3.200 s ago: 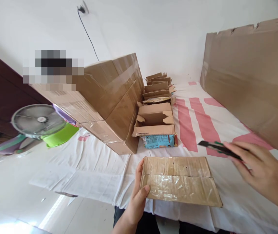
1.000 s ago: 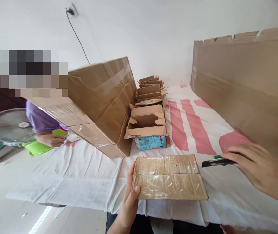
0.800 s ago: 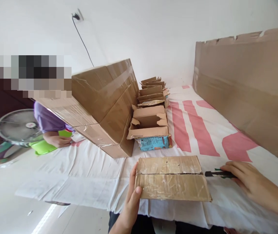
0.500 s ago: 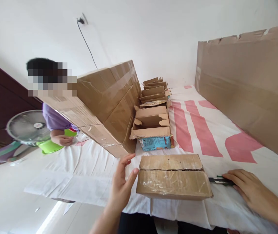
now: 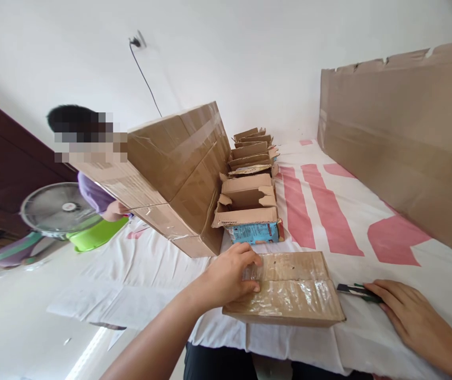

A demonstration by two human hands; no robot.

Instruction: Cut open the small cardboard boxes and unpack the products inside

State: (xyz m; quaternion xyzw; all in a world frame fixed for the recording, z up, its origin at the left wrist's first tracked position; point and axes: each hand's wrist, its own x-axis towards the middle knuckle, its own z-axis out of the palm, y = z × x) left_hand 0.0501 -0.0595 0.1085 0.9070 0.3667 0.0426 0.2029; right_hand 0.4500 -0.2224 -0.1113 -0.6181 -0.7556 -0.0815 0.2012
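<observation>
A small closed cardboard box (image 5: 297,301) with shiny tape over its top lies on the cloth-covered table in front of me. My left hand (image 5: 236,277) rests on the left end of its top, the fingers bent against the tape. To the right of the box, my right hand (image 5: 406,306) lies low over the cloth, its fingers around the end of a black and green cutter (image 5: 358,292). The cutter's dark tip points at the box's right side, close to it.
Open boxes (image 5: 250,200) stand in a row behind. Large taped cartons (image 5: 182,158) rise at the left, a tall cardboard panel (image 5: 404,137) at the right. Beyond the cartons are a person in purple (image 5: 93,195), a fan (image 5: 57,208) and a green basin (image 5: 95,235).
My left hand has moved right onto the box top. The gap along the top is now closed over by tape. The person's hand at the left has shifted, showing more of the green basin.
</observation>
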